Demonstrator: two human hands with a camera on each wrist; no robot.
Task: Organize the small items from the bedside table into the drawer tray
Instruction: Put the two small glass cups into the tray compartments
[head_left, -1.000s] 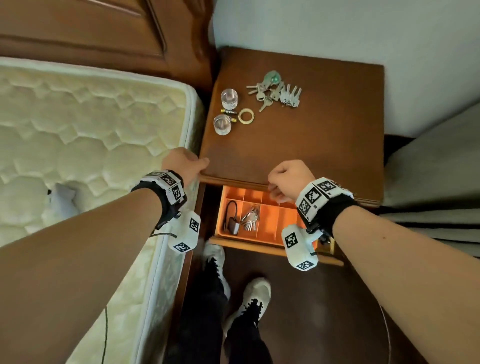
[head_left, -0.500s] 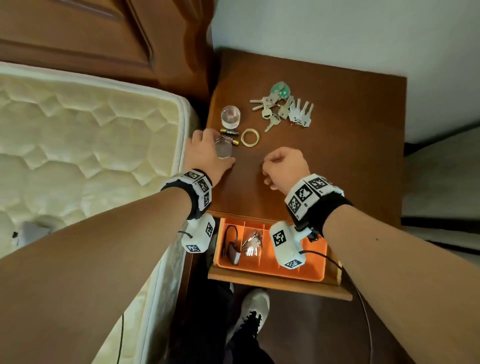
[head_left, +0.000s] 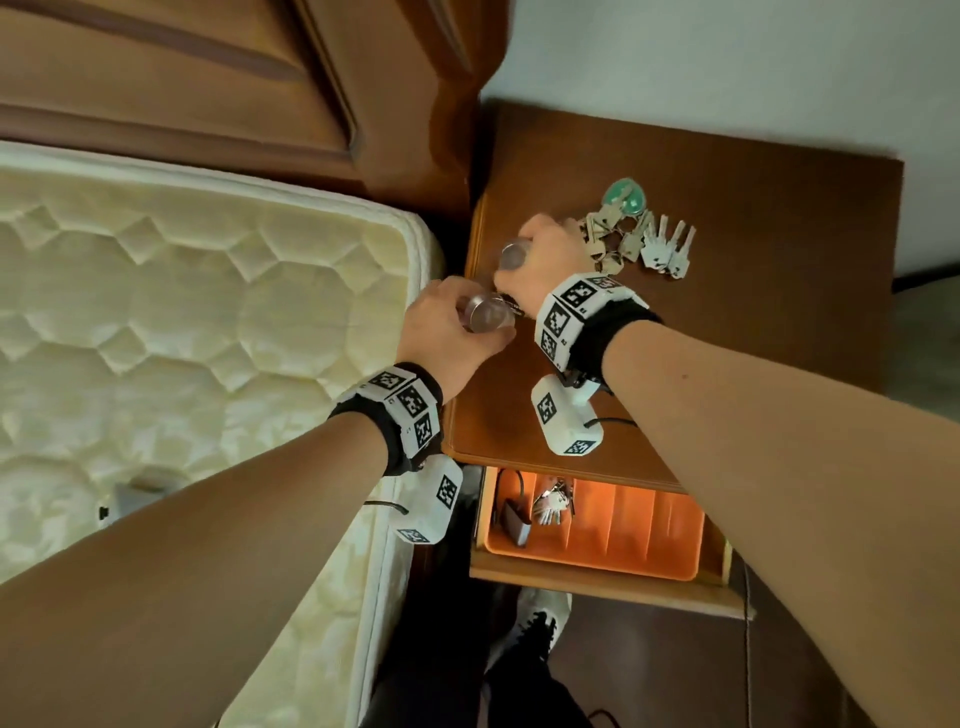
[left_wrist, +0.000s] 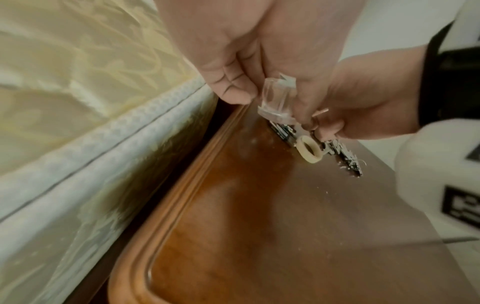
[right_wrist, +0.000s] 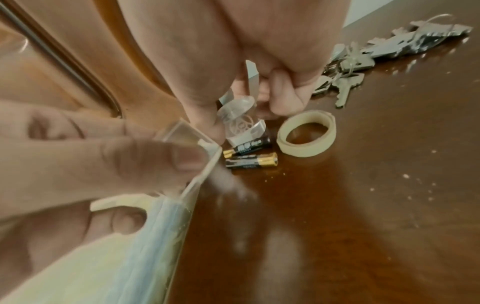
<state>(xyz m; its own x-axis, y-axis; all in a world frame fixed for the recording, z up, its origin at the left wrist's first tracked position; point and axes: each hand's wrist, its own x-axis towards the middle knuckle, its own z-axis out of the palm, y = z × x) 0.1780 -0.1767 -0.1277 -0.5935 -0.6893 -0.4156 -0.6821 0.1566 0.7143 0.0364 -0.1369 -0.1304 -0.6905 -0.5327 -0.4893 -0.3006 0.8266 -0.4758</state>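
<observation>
1. The mattress (head_left: 182, 322) runs along the left side of the bedside table (head_left: 779, 322), with the wooden headboard (head_left: 208, 78) behind it.
2. The left hand (head_left: 447, 332) is over the table's left edge, its fingers curled round a small clear glass cup (head_left: 485, 314). In the left wrist view the cup is tilted and clear of the wood.
3. The right hand (head_left: 545, 254) is just behind it, near the back left corner of the tabletop, and grips a second clear glass cup (head_left: 514, 254) between thumb and curled fingers. This one is also off the wood in the right wrist view.
4. Under that hand two AA batteries (right_wrist: 249, 154) lie side by side on the tabletop, black with gold ends.
5. Just to their right lies a flat cream ring (right_wrist: 306, 133), which looks like a roll of tape.
6. Further right, toward the back edge, a bunch of keys (head_left: 639, 239) is spread out on the wood, with a green tag (head_left: 623, 195) at its far side.
7. Below the front edge the drawer (head_left: 597, 582) stands pulled out, with an orange divided tray (head_left: 623, 525) in it.
8. The tray's left compartment holds a small padlock (head_left: 514, 525). The next one holds another set of keys (head_left: 553, 506). The compartments to the right are partly hidden by the right forearm.
</observation>
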